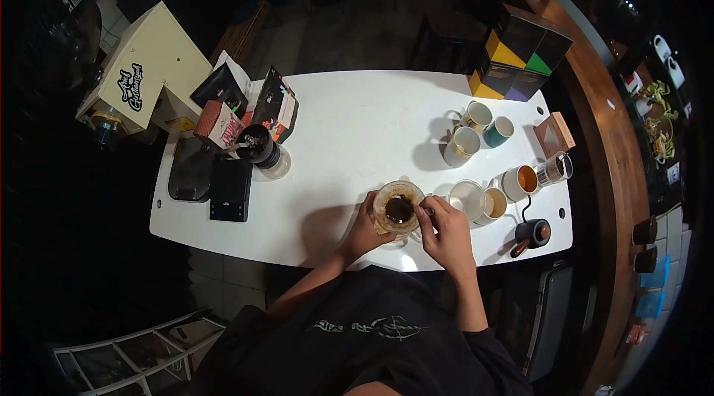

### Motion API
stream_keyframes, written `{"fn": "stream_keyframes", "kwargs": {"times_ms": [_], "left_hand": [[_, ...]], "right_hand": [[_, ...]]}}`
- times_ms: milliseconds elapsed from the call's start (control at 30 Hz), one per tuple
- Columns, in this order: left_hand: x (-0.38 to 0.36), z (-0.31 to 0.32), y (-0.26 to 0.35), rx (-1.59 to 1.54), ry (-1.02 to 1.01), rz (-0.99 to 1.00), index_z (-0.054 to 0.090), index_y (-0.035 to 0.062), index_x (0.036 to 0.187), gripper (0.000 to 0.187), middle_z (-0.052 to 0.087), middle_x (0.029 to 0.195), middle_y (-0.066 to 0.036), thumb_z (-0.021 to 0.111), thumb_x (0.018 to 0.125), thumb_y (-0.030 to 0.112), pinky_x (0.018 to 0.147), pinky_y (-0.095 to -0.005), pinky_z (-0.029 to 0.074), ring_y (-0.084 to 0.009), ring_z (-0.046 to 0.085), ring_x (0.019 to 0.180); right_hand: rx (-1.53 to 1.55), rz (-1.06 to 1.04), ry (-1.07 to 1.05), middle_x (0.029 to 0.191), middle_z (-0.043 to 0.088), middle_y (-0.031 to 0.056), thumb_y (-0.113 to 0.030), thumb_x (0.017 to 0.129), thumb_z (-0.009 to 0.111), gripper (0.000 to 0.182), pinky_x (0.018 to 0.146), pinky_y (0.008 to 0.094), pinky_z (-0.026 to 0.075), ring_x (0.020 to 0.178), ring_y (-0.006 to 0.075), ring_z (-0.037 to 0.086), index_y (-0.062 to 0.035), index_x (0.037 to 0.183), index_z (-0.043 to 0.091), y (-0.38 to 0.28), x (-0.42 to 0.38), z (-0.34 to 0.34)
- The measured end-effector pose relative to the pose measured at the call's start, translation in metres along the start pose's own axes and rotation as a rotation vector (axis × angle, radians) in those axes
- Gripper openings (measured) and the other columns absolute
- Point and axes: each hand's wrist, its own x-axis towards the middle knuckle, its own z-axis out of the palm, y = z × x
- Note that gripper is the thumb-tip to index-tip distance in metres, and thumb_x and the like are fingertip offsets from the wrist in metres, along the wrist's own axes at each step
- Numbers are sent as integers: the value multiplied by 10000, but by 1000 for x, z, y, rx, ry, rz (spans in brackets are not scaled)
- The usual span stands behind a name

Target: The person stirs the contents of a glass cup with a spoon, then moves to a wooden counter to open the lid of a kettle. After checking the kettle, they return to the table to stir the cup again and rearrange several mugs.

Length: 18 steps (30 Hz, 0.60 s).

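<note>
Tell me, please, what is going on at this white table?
A person is handling a round dripper with dark contents near the table's front edge. Their left hand supports its side, while the right hand has its fingers at the rim. Several cups stand to the right, with a small kettle near them, and a scale-like black device lies to the left.

Pretty dim room tbh, white worktop [349, 121] up front, long wooden counter [613, 165] along the right, dark floor [372, 31] behind.
</note>
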Motion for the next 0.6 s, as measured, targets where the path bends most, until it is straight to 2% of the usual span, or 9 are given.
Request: {"fn": "stream_keyframes", "kwargs": {"times_ms": [67, 167, 267, 400, 467, 600], "left_hand": [[0, -2, -2, 147, -19, -6, 352, 0, 1401, 893, 506, 1288, -133, 849, 663, 55, 1067, -358, 436, -224, 524, 1228], [-3, 0, -11, 66, 21, -19, 348, 0, 1405, 904, 508, 1299, -136, 859, 663, 69, 1072, -358, 430, -223, 513, 1246], [-1, -3, -3, 219, -8, -24, 368, 8, 1390, 874, 510, 1288, -130, 854, 665, 71, 1072, -358, 427, -226, 510, 1248], [1, -4, -17, 148, -3, 1, 389, 18, 1370, 833, 510, 1273, -124, 840, 672, 63, 1070, -359, 427, -229, 517, 1237], [1, -8, -18, 316, -89, 11, 209, -28, 1469, 1053, 484, 1364, -163, 887, 679, 127, 1090, -346, 425, -240, 511, 1288], [0, -7, -25, 291, -71, 0, 202, -27, 1471, 1058, 482, 1367, -163, 887, 679, 120, 1087, -348, 428, -240, 513, 1286]], "right_hand": [[4, -3, -8, 777, 602, 145, -76, 954, 607, 109, 535, 368, 440, 551, 281, 572, 21, 904, 608, 1, 0, 0], [40, 8, -4, 777, 588, 141, -75, 953, 608, 105, 538, 370, 438, 558, 275, 573, 18, 905, 611, 1, 0, 0], [-1, 1, 15, 782, 569, 138, -77, 957, 603, 108, 538, 368, 432, 564, 266, 569, 17, 903, 613, 2, 0, 0], [17, 13, 5, 787, 551, 135, -82, 961, 599, 114, 540, 372, 431, 565, 275, 562, 15, 903, 614, 2, 0, -1], [-4, 18, 19, 786, 548, 134, -85, 962, 599, 117, 539, 373, 430, 563, 279, 560, 15, 904, 614, 2, 0, 0], [17, 0, 11, 785, 546, 134, -86, 961, 602, 115, 536, 375, 425, 556, 278, 552, 15, 909, 619, 2, -1, 0]]}}
